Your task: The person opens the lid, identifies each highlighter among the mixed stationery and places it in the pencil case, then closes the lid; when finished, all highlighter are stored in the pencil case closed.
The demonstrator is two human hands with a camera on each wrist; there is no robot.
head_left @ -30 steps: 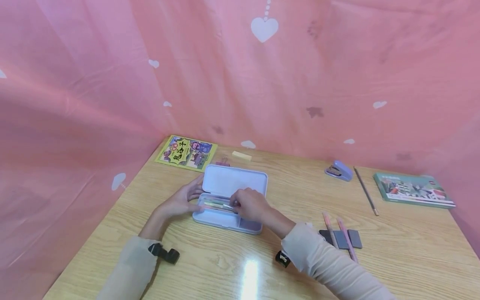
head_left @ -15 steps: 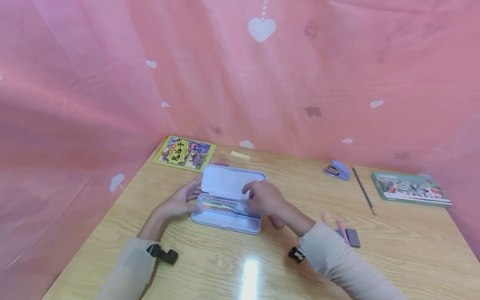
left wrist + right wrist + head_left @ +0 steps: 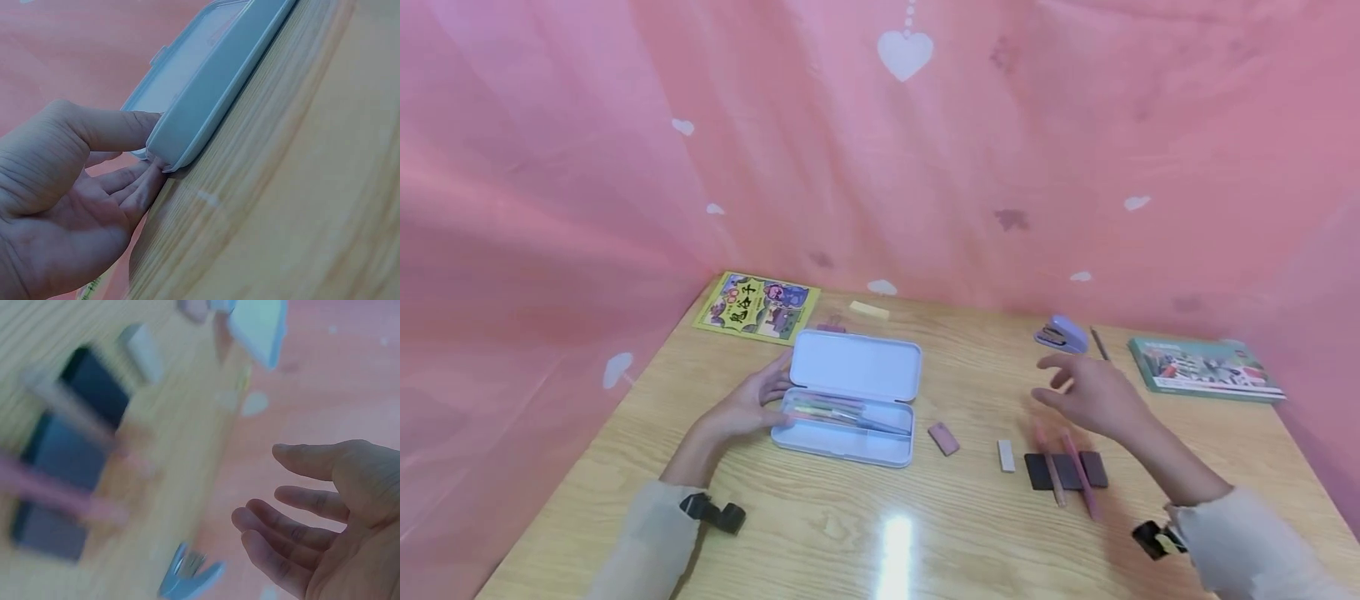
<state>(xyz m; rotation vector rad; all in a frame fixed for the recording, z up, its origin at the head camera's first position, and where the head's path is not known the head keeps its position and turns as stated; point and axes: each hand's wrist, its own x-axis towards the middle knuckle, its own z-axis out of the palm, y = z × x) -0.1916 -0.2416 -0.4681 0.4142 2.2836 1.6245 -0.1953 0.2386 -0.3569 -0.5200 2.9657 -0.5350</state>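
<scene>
A light blue pencil case point(image 3: 827, 439) lies open on the table with several pens point(image 3: 827, 412) in its rear compartment. My left hand point(image 3: 741, 407) holds its left end; in the left wrist view the thumb is on the rim and the fingers are against the end of the case point(image 3: 209, 87). My right hand point(image 3: 1093, 396) is over the table to the right, holding nothing, fingers loosely bent and spread. Below it, two pinkish pens point(image 3: 1079, 471) lie across a row of dark blocks point(image 3: 1095, 469). A purple stapler point(image 3: 1063, 334) stands just beyond that hand.
A pink eraser point(image 3: 943, 438) and a small white block point(image 3: 1006, 456) lie right of the case. Behind it are a booklet point(image 3: 760, 307), a pink clip point(image 3: 831, 326) and a pale yellow strip point(image 3: 869, 310). A pencil point(image 3: 1099, 342), partly hidden, and a green box point(image 3: 1213, 367) are at right.
My right hand has left the pencil case and moved right, over the pens and dark blocks. The pink eraser and white block have come into view. My left hand stays on the case.
</scene>
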